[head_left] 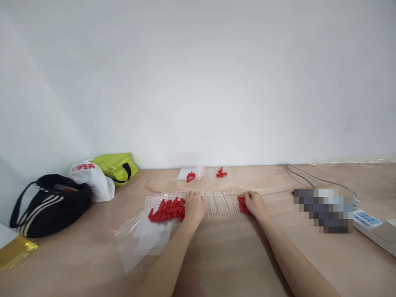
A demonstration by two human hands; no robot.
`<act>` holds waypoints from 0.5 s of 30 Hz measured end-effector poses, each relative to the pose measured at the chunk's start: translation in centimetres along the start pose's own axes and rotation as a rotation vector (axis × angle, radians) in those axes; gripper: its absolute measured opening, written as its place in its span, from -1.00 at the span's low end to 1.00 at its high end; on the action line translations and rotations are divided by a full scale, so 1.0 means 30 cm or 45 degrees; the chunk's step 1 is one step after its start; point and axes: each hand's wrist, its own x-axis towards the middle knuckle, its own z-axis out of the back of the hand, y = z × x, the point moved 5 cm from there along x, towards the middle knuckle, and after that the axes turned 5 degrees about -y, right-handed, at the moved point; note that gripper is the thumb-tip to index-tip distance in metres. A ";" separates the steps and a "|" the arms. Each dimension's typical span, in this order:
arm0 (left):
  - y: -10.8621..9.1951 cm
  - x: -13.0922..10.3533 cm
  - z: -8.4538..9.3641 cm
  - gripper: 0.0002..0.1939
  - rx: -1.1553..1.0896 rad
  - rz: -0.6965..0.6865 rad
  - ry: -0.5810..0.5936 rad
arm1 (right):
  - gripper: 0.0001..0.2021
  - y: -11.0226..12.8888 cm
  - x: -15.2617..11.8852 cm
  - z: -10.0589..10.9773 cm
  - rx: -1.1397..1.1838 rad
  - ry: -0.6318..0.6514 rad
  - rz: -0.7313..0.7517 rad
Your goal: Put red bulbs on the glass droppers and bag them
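Note:
Many thin pale sticks [221, 204] lie side by side in a row on the wooden table. My left hand [194, 206] is closed at the row's left end, beside a pile of red pieces [167, 209] on clear plastic bags [148, 235]. At the right end, my right hand [254, 203] has its fingers bent and together, touching or just beside a smaller group of red pieces [243, 205]. What the fingers of either hand hold, if anything, is hidden. Behind the row, a few red pieces [191, 176] and others [221, 173] lie on clear bags.
On the left stand a black bag [58, 206], a white plastic bag [93, 179] and a green bag [117, 167], with a gold packet [17, 251] nearer. To the right are a blurred dark object [324, 210], a power strip [368, 218] and grey cables [318, 177]. A wall rises behind.

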 end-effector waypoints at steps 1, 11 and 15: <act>0.001 -0.021 0.017 -0.80 -0.043 -0.036 -0.013 | -0.74 -0.005 0.001 0.004 0.011 0.018 0.007; 0.036 -0.285 0.040 -0.82 -0.676 -0.349 -0.132 | -0.78 -0.004 -0.005 0.039 0.173 -0.007 0.013; 0.032 -0.274 0.028 -0.74 -0.690 -0.401 -0.172 | -0.71 0.057 -0.071 0.061 0.281 -0.133 0.052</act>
